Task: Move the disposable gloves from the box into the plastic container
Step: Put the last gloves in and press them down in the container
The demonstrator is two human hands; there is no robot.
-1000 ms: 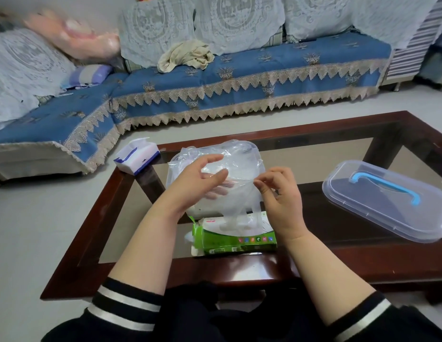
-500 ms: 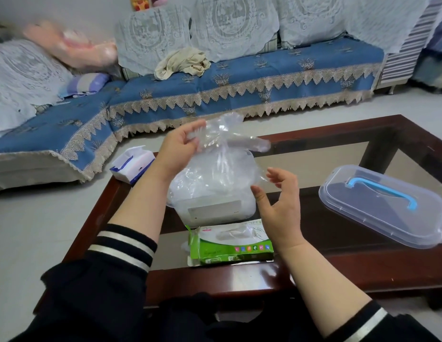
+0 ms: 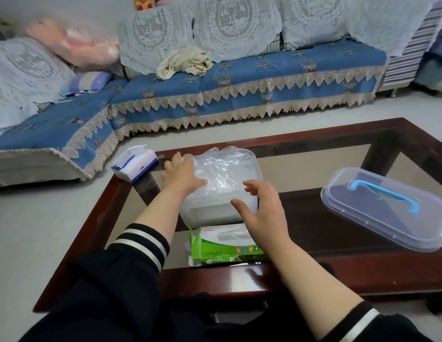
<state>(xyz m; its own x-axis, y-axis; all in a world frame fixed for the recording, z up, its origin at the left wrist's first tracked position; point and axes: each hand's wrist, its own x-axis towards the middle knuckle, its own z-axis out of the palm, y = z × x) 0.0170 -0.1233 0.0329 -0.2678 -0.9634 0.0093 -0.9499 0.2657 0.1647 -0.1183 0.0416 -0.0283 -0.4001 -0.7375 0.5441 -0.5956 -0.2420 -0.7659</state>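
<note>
Over the plastic container, left hand flat on gloves; right hand, fingers spread, hides the box corner.

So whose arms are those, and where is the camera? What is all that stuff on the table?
No machine here: the arms belong to a person wearing a camera on the head, so you see what they see, looking down. The left hand presses flat on crinkly clear disposable gloves piled in a plastic container. The right hand hovers open beside the container and holds nothing. Nearer the person lies the green glove box. To the right rests the container's clear lid with a blue handle. A tissue pack sits on the far left corner of the glass table. Behind is a blue sofa.
</note>
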